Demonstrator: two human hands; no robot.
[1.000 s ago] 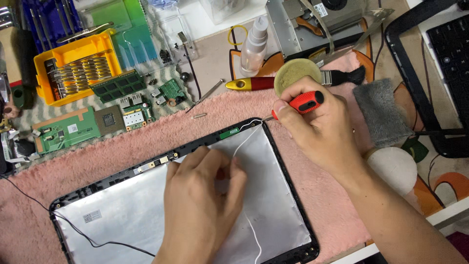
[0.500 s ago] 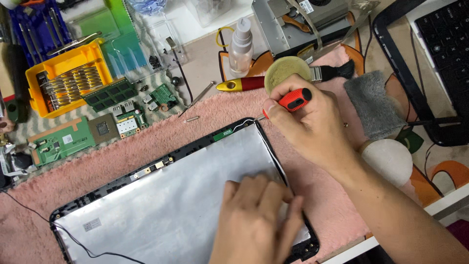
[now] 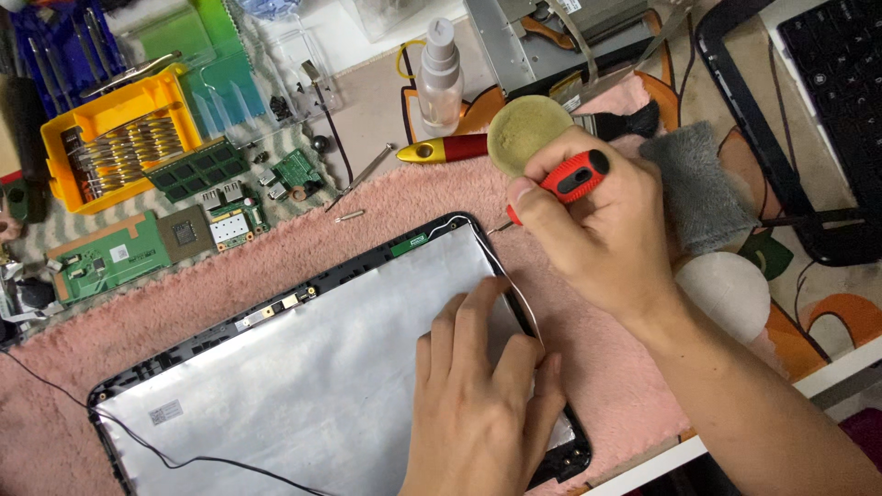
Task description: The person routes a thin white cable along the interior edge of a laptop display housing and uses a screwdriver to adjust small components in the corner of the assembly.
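Observation:
A laptop lid shell, black-rimmed with a silver foil lining, lies open side up on a pink fuzzy towel. My left hand rests flat on its right part, fingertips pressing a thin white wire against the right rim. My right hand grips a red-handled screwdriver, its metal tip pointing at the lid's upper right corner. A black cable trails from the lid's lower left.
A yellow box of screwdriver bits, green circuit boards, memory sticks, a spray bottle, a yellow-and-red tool, a grey cloth, a white pad and a black laptop base with keyboard surround the towel.
My left hand slid from the lid's middle to its right edge, pressing the white wire along the rim. My right hand with the screwdriver stayed by the upper right corner.

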